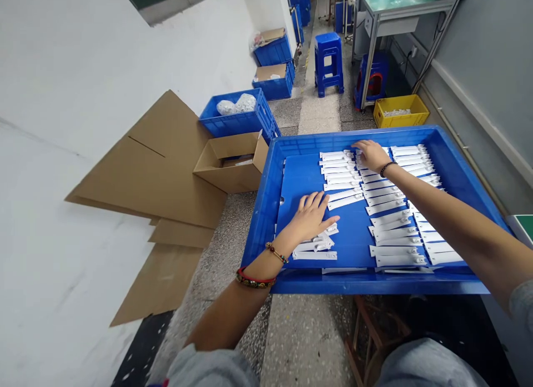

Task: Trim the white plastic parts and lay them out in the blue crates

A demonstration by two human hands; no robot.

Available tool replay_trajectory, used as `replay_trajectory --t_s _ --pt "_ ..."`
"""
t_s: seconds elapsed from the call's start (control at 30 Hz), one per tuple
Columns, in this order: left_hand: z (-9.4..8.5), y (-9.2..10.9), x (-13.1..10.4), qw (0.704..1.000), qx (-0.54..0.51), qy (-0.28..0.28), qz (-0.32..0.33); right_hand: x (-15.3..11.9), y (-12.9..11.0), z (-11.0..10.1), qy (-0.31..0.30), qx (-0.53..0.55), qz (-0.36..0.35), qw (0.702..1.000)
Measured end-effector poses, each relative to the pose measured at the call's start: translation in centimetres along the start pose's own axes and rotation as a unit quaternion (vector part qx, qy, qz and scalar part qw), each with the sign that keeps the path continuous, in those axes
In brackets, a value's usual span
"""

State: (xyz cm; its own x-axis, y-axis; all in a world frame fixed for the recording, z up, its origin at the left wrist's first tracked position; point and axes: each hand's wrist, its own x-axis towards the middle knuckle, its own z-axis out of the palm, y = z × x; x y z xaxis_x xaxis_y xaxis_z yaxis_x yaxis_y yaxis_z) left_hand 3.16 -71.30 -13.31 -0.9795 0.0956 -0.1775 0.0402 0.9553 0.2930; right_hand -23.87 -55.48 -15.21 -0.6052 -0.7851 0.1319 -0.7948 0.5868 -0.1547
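Observation:
Rows of narrow white plastic strips [393, 248], each with a small raised fitting at one end, lie in a large blue tray [358, 284]. My left hand [310, 215] is open, its fingers spread over a loose heap of white strips [314, 255] at the tray's near left. Its fingertips reach the end of the left column of strips [339, 170]. Farther off, my right hand [372, 155] rests at the far end of the middle column, with fingers stretched out and nothing visible in them. The strips under its palm are hidden.
Left of the tray are an open cardboard box [233, 176], flat cardboard sheets [154, 159] against the wall and a blue crate [233, 123] holding white bags. Beyond it stand a blue stool [328, 65], a yellow bin [402, 117] and a workbench [400, 6].

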Motion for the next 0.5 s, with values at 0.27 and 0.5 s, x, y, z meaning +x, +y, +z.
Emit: replay_trajectory --t_s 0.27,0.5 --pt "0.2 -0.2 -0.1 1.000 -0.001 0.006 0.004 1.5 -1.4 -0.1 -0.010 -0.009 0.017 1.000" --pt "0.0 0.0 0.0 1.000 -0.005 -0.003 0.003 1.4 -2.4 -0.9 -0.001 -0.036 -0.013 0.999"
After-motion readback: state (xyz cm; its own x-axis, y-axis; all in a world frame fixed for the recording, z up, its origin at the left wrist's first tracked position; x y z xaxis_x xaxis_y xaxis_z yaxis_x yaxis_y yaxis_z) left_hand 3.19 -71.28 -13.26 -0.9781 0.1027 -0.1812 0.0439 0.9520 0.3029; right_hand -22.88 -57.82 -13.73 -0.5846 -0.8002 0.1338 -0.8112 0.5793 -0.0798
